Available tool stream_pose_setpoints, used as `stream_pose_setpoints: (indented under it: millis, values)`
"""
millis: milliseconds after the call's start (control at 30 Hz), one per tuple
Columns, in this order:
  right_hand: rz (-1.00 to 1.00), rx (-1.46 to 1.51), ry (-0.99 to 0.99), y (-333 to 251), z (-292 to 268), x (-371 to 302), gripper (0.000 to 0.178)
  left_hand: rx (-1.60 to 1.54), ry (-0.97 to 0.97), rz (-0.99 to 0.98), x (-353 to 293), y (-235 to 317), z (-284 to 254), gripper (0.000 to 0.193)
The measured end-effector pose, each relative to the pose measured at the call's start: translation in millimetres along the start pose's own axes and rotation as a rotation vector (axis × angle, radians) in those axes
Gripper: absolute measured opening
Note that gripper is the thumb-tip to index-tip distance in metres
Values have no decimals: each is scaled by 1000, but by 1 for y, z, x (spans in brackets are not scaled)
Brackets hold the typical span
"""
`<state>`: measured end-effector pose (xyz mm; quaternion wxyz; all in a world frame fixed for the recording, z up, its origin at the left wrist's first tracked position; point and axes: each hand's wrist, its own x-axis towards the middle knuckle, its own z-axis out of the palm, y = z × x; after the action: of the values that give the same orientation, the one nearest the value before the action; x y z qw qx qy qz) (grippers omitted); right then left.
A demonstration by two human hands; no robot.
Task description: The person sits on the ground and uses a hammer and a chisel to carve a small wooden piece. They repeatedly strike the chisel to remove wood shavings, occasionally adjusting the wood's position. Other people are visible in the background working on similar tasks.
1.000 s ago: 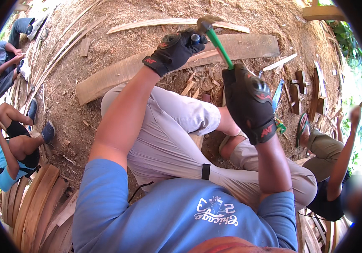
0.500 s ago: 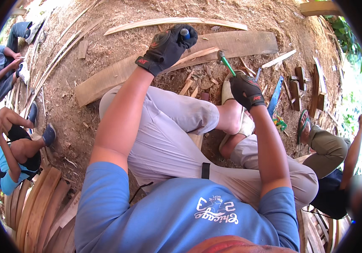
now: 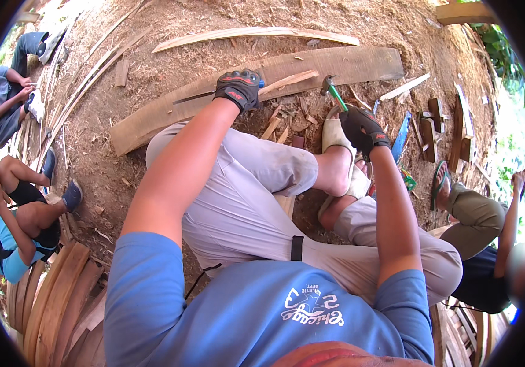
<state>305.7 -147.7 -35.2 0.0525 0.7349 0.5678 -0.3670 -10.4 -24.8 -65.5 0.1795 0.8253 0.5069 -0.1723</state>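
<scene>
My left hand [image 3: 238, 87], in a black glove with red marks, is closed around the blue handle of a chisel [image 3: 194, 97]. Its dark, narrow blade points left over a long curved plank [image 3: 354, 64] lying on the ground; the glove covers most of the handle. A split strip of wood [image 3: 290, 81] rests beside that hand, partly on the plank. In my right hand [image 3: 363, 129], also gloved, is a hammer [image 3: 336, 95] with a green handle. The hammer's metal head is up near the plank's lower edge, apart from the chisel.
A saw with a blue blade [image 3: 401, 136] lies right of my right hand, by dark wooden blocks [image 3: 435, 116]. A long thin strip [image 3: 256, 38] lies beyond the plank. Curved boards [image 3: 55, 300] are stacked at lower left. People sit at left and right, one with a sandalled foot [image 3: 440, 183] close by.
My left hand has come down and turned, so the chisel's blade now shows pointing left. My right hand and the hammer have shifted slightly right and nearer.
</scene>
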Motion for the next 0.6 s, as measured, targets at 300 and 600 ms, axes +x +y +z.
stream_pose_setpoints:
  millis: [300,600]
  values:
    - [-59,-90,21,-4,-4,2,34,-5,-50,1,12,-11,3,31]
    - [-40,-66,24,-10,-9,-2,35,-91,146,-119,24,-29,6,27]
